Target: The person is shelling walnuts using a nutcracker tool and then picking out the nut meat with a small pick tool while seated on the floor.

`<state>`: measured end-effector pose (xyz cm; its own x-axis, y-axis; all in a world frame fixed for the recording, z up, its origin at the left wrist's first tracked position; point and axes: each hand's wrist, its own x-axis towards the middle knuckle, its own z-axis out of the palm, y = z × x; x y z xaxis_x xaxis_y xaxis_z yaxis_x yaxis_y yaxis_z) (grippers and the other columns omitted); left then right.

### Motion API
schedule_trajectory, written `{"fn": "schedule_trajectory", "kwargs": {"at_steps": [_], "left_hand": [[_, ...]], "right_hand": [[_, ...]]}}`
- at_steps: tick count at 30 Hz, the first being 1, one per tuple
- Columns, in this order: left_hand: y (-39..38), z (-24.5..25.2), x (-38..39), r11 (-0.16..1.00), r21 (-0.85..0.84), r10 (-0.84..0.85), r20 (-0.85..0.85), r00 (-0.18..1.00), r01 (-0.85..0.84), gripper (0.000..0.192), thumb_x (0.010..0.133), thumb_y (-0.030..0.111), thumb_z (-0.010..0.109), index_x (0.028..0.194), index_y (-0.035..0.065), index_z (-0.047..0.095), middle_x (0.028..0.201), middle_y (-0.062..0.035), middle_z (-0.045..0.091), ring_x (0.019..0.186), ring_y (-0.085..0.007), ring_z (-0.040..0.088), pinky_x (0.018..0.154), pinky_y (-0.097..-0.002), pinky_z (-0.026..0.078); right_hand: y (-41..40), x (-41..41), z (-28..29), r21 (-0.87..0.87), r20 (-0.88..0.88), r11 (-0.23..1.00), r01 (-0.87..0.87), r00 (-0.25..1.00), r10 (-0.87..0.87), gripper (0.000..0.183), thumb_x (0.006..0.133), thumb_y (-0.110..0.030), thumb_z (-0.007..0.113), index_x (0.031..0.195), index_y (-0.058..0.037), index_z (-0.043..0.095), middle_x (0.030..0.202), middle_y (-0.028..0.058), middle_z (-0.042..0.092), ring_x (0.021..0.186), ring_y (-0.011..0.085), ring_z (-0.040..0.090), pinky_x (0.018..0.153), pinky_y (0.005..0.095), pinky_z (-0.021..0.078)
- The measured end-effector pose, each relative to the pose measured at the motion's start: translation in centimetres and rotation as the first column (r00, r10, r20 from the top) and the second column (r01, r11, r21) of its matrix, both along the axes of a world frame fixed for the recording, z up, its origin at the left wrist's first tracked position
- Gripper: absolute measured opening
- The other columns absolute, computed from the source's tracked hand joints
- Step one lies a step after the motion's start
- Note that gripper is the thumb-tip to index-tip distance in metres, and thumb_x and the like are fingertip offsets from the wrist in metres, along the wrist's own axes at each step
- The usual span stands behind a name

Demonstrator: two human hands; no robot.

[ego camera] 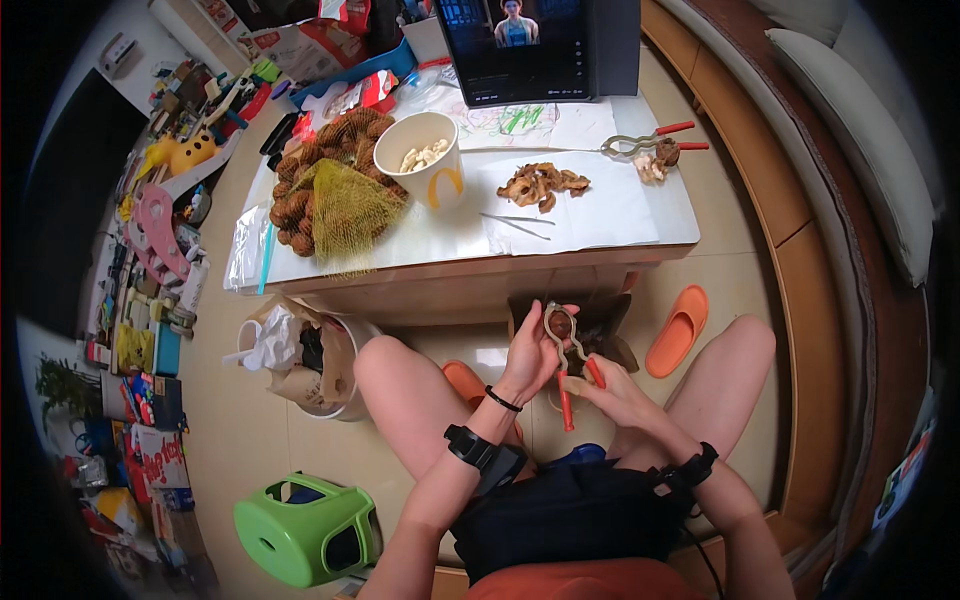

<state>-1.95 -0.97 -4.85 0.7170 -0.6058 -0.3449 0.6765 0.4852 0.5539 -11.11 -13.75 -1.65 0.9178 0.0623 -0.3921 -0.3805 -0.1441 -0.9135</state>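
Observation:
My left hand (525, 352) cups the head of a metal nutcracker (577, 351) with red handles. Between its wavy jaws sits a round brown nut (559, 324), probably a walnut. My right hand (619, 391) grips the handles, one of them partly covered by my fingers. Both hands are above the floor in front of the table, between my knees. Below them, partly hidden, is a dark open container (611, 330) with brown pieces in it. On the table, a paper cup (420, 161) holds pale kernels (424, 155) beside a mesh bag of brown nuts (337, 180).
Brown shell-like pieces (543, 184) and thin metal picks (519, 224) rest on white paper. A second nutcracker (654, 139) lies at the table's right end. A tablet (536, 52) stands behind. Left are a lined waste bin (352, 360) and green stool (304, 529); an orange slipper (677, 330) lies right.

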Motion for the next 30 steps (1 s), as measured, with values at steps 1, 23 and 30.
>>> {"fn": "schedule_trajectory", "kwargs": {"at_steps": [1,23,30], "left_hand": [[0.0,-0.1,-0.1,1.000,0.025,0.014,0.009,1.000,-0.015,0.045,0.092,0.039,0.034,0.100,0.0002,0.054,0.084,-0.0019,0.053,0.074,-0.0096,0.045,0.068,-0.0225,0.038],[-0.6,0.4,-0.4,0.982,0.186,0.006,0.133,0.991,-0.031,0.034,0.089,0.034,0.044,0.099,0.0028,0.054,0.080,0.0000,0.052,0.068,-0.0075,0.046,0.063,-0.0218,0.038],[1.1,0.7,0.4,0.971,0.165,-0.198,0.165,0.966,0.170,0.031,0.083,0.013,0.056,0.111,0.0017,0.049,0.091,0.0009,0.053,0.081,-0.0058,0.048,0.072,-0.0206,0.038]], "right_hand": [[0.4,0.2,0.8,-0.071,0.000,0.997,-0.035,0.999,0.035,0.038,0.071,-0.030,0.065,0.077,0.0018,0.045,0.063,0.0054,0.042,0.058,0.0117,0.039,0.051,0.0283,0.0353],[1.5,0.1,0.6,-0.303,-0.033,0.951,0.060,0.997,-0.073,0.044,0.063,-0.027,0.066,0.080,0.0059,0.042,0.066,0.0218,0.053,0.060,0.0303,0.056,0.055,0.0373,0.0425],[0.8,-0.1,2.6,-0.288,-0.086,0.957,0.014,0.996,-0.040,0.041,0.067,-0.026,0.064,0.080,0.0058,0.041,0.058,0.0168,0.053,0.050,0.0249,0.055,0.049,0.0347,0.0417]]}}
